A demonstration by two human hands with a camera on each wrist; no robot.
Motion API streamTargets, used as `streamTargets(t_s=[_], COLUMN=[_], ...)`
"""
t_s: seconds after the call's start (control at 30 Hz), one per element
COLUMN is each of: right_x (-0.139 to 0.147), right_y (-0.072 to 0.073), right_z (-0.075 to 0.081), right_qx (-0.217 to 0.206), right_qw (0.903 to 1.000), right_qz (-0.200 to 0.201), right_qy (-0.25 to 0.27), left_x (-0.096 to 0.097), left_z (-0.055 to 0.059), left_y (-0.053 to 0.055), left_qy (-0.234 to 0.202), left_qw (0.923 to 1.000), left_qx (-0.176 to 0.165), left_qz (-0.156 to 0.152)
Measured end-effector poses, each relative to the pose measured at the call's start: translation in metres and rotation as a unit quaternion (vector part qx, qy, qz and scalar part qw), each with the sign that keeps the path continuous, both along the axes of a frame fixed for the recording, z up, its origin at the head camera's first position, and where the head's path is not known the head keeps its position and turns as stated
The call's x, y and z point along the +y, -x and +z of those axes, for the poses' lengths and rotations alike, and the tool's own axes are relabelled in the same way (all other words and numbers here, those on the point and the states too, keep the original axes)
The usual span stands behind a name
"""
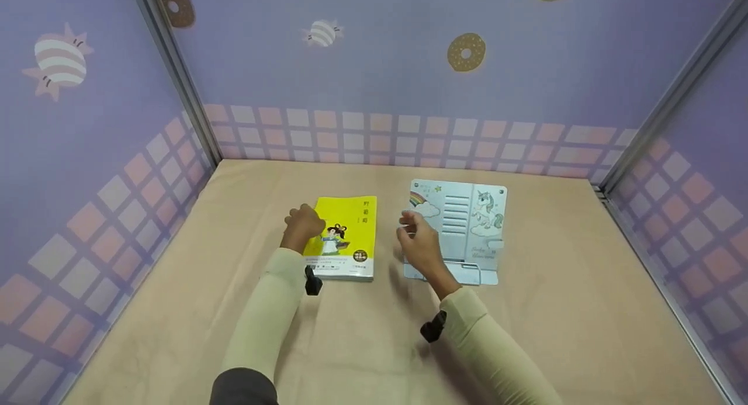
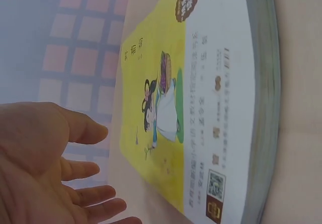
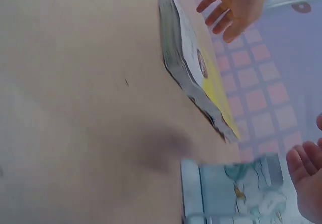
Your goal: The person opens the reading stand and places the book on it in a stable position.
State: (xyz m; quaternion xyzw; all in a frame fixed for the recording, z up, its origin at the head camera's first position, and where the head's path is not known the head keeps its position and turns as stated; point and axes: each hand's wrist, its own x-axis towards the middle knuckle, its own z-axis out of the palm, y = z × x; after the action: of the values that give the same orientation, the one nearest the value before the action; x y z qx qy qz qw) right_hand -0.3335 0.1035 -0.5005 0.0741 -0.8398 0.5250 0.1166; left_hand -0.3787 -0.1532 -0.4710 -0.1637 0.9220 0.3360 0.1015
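A thick book [image 1: 356, 227] with a yellow and white cover, printed with a girl holding a basket, lies flat near the middle of the table. Over its left edge hovers my left hand [image 1: 304, 225], its fingers loosely spread and holding nothing; in the left wrist view that hand [image 2: 45, 158] appears apart from the book [image 2: 171, 118]. Right of the book lies a light blue book stand [image 1: 459, 218] with a unicorn, a rainbow and slots. My right hand [image 1: 422, 246] is above the stand's left side, fingers slightly bent, with nothing held.
A beige cloth covers the table [image 1: 561, 288]. Purple walls [image 1: 397, 60] with a pink and white check border close off the back and both sides, with metal posts [image 1: 181, 72] at the corners. A small gap separates book and stand.
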Motion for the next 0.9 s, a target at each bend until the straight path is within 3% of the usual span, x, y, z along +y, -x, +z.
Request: streamTargets(t_s=[0.13, 0.23, 0.3, 0.43, 0.57, 0.73, 0.9], right_x=[-0.021, -0.033, -0.038, -0.042, -0.041, -0.040, -0.038], right_y=[-0.005, -0.006, -0.005, -0.004, -0.002, 0.005, 0.008], right_z=[-0.003, -0.006, -0.009, -0.016, -0.019, -0.013, -0.014], right_qx=[-0.099, -0.167, -0.199, -0.232, -0.278, -0.359, -0.374], right_qw=[0.9931, 0.9817, 0.9751, 0.9669, 0.9555, 0.9249, 0.9121], right_qz=[0.048, 0.069, 0.076, 0.093, 0.098, 0.096, 0.078], right_qy=[-0.042, -0.061, -0.062, -0.051, -0.009, 0.079, 0.147], left_x=[-0.009, -0.013, -0.013, -0.012, -0.007, -0.009, -0.016], left_z=[-0.003, -0.004, -0.004, -0.003, -0.002, -0.004, -0.006], left_y=[-0.005, -0.006, -0.007, -0.006, -0.006, -0.005, -0.006], left_qy=[-0.015, -0.057, -0.089, -0.110, -0.107, -0.109, -0.143], left_qw=[0.9993, 0.9963, 0.9931, 0.9905, 0.9897, 0.9906, 0.9869], left_qx=[-0.035, -0.064, -0.075, -0.082, -0.094, -0.082, -0.072], left_qz=[0.006, 0.013, 0.017, -0.007, -0.018, 0.004, 0.017])
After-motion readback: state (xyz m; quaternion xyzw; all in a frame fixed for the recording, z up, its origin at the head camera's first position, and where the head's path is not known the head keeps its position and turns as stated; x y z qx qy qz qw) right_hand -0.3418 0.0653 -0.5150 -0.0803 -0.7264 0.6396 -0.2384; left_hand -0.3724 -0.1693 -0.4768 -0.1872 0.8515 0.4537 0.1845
